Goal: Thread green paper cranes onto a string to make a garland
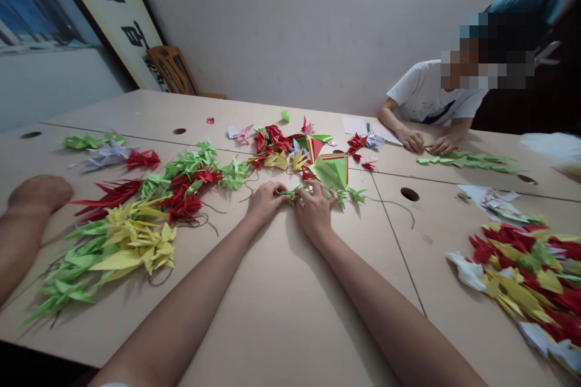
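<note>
My left hand [267, 201] pinches the left end of a row of small folded green paper cranes [356, 195], low over the table. Right beside it, my right hand [314, 208] is curled over the same row, its fingers gripping the paper from above and hiding much of it. A dark thread [399, 202] runs out to the right of the cranes. Just behind my hands lie green and red paper squares [331, 170]. Beyond them is a heap of red paper cranes [272, 140] with some yellow ones [276, 160].
Strung green, red and yellow cranes [136, 230] spread to the left, near another person's fist [40, 192]. At far right lies a mixed crane pile [526, 278]. Across the table a person [436, 94] handles a green paper row [472, 160]. The tabletop has round holes [410, 194].
</note>
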`<state>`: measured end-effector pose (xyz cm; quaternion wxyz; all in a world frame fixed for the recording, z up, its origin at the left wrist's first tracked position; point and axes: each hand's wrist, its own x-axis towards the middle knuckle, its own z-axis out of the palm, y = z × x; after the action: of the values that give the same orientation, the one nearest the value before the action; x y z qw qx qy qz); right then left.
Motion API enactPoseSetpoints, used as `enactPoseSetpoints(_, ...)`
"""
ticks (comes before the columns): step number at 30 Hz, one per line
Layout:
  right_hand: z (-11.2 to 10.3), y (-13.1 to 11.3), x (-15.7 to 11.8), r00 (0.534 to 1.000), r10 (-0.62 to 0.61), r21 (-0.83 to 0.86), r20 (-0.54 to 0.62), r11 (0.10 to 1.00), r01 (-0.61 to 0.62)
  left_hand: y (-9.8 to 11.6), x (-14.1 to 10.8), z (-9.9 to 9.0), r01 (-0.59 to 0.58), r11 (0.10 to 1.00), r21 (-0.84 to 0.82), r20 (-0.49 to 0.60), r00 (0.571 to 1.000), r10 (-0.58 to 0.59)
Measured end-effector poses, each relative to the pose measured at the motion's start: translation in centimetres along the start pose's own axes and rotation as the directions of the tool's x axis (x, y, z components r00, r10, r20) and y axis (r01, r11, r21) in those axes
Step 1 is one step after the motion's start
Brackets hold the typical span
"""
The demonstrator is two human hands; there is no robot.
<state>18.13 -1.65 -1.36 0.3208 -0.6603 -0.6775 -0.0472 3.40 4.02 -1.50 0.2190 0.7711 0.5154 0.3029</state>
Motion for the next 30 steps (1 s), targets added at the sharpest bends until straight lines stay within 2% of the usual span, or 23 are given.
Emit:
enactPoseSetpoints(10,-0.56,-0.30,0.11,0.996,0.091,-0.103,-0.003,0.991,-0.091,-0.15,0.16,0.00,0.013,1.000,-0.027,-0.013,1.000,-0.013)
enactPoseSetpoints(22,-0.27,-0.24,0.03,0.999,0.031,0.014,-0.035,0.999,-0.030,0.37,0.00,-0.30,0.001,0.999,0.040,0.023,1.000,-0.002)
enactPoseSetpoints(30,-0.86,-0.35,0.22,0.994,0.108,0.001,-0.022,0.994,-0.108,0.41,0.09,-0.29,-0.018,0.999,-0.028,-0.024,1.000,0.017)
